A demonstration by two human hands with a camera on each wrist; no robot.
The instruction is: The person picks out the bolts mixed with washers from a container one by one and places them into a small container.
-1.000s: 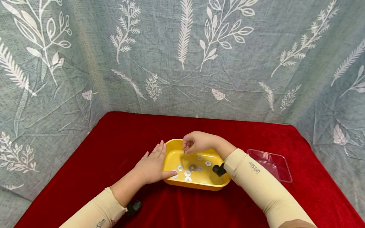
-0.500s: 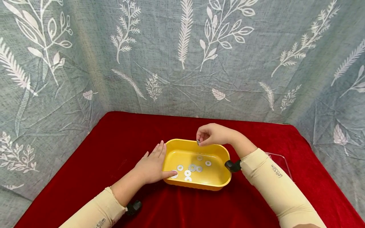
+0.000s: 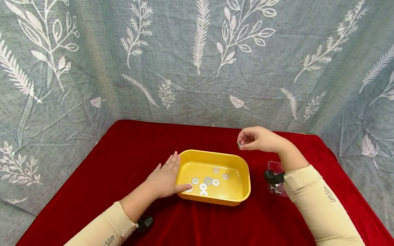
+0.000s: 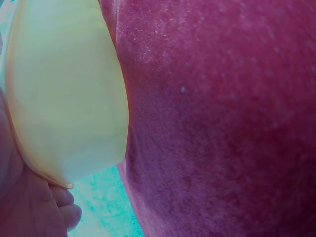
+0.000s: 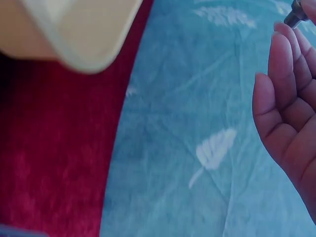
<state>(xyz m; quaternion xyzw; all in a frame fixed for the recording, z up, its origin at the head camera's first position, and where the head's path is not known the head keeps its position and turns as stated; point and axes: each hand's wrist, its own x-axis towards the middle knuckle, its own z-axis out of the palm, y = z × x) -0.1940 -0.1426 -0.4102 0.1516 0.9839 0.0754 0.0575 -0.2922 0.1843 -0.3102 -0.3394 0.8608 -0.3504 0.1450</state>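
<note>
My right hand (image 3: 261, 139) pinches a small metal bolt (image 5: 295, 17) between thumb and fingertips, above the cloth behind and right of a yellow tray (image 3: 227, 201). Several flat metal washers (image 3: 208, 181) lie on the tray floor, mostly toward its left half. At the tray's left end my left hand (image 3: 164, 179) rests against the wall with straight fingers. Its thumb reaches over the front left rim and partly covers a washer. The left wrist view shows the tray's pale yellow side (image 4: 69, 94) close up, with fingers (image 4: 71, 215) at its edge.
A clear plastic box (image 3: 272, 164) with metal pieces in it stands right of the tray, partly hidden by my right wrist camera (image 3: 274, 177) and sleeve. Red cloth (image 3: 147, 136) covers the table. A patterned grey-blue curtain (image 3: 184, 85) hangs behind it.
My right hand has carried the bolt up and right, from over the tray to beyond its back right corner. The left hand and tray have stayed in place.
</note>
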